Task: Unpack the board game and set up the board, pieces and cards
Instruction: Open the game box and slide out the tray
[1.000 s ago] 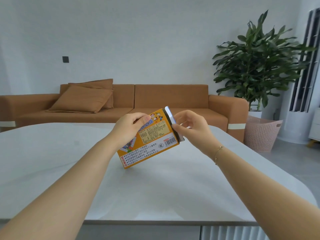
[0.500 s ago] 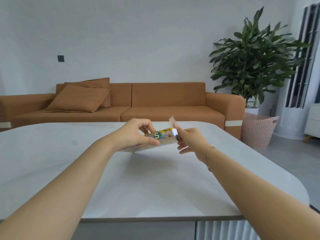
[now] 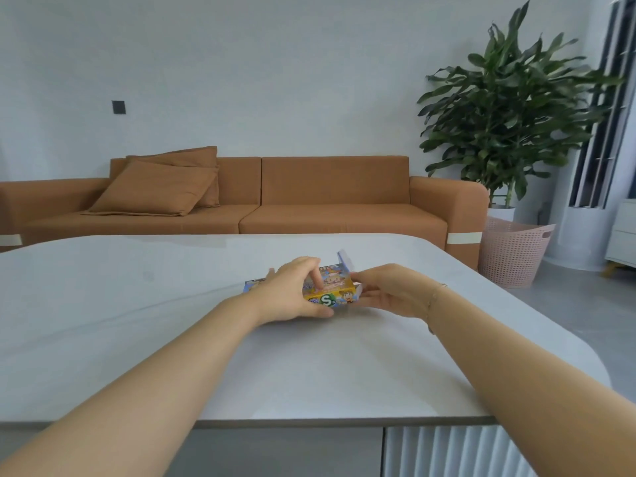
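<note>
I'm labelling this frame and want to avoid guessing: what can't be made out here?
All in the head view:
- Game box contents: hidden by its walls though the end flap stands open.
- Box print: too small.
- Left side of the box: covered by the left hand.
- Right hand fingertips: hidden behind the box end.

Both my arms reached toward twelve o'clock; my left hand (image 3: 292, 290) curled in a grip, my right hand (image 3: 389, 290) lay open-palmed at three o'clock of it

Orange sofa (image 3: 261, 201), tall plant (image 3: 509, 108), pale wall (image 3: 275, 63) behind.
</note>
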Demonstrator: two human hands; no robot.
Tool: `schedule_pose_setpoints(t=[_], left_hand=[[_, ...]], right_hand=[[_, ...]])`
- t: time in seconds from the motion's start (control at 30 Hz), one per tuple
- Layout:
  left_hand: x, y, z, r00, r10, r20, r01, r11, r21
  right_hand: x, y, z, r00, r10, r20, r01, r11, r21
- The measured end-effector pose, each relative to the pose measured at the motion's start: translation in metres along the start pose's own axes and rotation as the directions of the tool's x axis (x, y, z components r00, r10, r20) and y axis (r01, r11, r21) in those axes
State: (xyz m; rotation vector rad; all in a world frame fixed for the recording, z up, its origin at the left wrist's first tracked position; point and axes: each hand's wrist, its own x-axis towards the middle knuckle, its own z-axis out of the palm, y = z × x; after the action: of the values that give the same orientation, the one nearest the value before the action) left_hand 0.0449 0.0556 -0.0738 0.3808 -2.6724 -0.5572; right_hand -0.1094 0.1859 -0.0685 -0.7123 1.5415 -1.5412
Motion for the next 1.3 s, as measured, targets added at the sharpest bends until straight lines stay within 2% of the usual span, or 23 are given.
schedule_pose_setpoints(t=[0.1, 0.27, 0.5, 0.63, 0.7, 0.77, 0.9, 1.0, 1.3], left_hand=[[0.002, -0.001, 0.001, 0.979, -0.172, 0.110, 0.151, 0.973, 0.172], [0.006, 0.000, -0.004, 0.953, -0.255, 0.161, 0.212, 0.947, 0.242], [0.005, -0.006, -0.002, 0.972, -0.225, 0.070, 0.201, 0.945, 0.257], [0.003, -0.007, -0.004, 0.968, -0.232, 0.098, 0.206, 0.954, 0.220], [0.002, -0.009, -0.006, 0.968, -0.230, 0.101, 0.211, 0.963, 0.168], [0.001, -0.009, -0.009, 0.976, -0.205, 0.071, 0.194, 0.972, 0.136], [0.001, -0.008, -0.011, 0.992, -0.124, -0.027, 0.126, 0.970, 0.209], [0.001, -0.010, -0.014, 0.988, -0.128, -0.088, 0.142, 0.973, 0.181], [0.002, -0.008, -0.012, 0.996, -0.085, -0.028, 0.090, 0.966, 0.242]], right_hand=[[0.000, 0.004, 0.000, 0.997, 0.067, 0.032, -0.066, 0.998, -0.016], [-0.003, 0.005, 0.006, 0.998, 0.042, 0.056, -0.036, 0.993, -0.113], [-0.008, 0.004, 0.009, 0.999, 0.033, 0.040, -0.024, 0.976, -0.217], [-0.009, 0.001, 0.005, 0.995, -0.050, 0.092, 0.077, 0.942, -0.328], [-0.009, 0.000, 0.004, 0.991, -0.076, 0.111, 0.108, 0.941, -0.322], [-0.009, -0.002, 0.003, 0.990, -0.070, 0.119, 0.103, 0.950, -0.296], [-0.011, -0.008, 0.002, 0.992, -0.010, 0.122, 0.048, 0.950, -0.310], [-0.017, -0.012, 0.002, 0.991, -0.003, 0.130, 0.049, 0.934, -0.355], [-0.015, -0.004, 0.005, 0.991, -0.118, 0.061, 0.133, 0.863, -0.487]])
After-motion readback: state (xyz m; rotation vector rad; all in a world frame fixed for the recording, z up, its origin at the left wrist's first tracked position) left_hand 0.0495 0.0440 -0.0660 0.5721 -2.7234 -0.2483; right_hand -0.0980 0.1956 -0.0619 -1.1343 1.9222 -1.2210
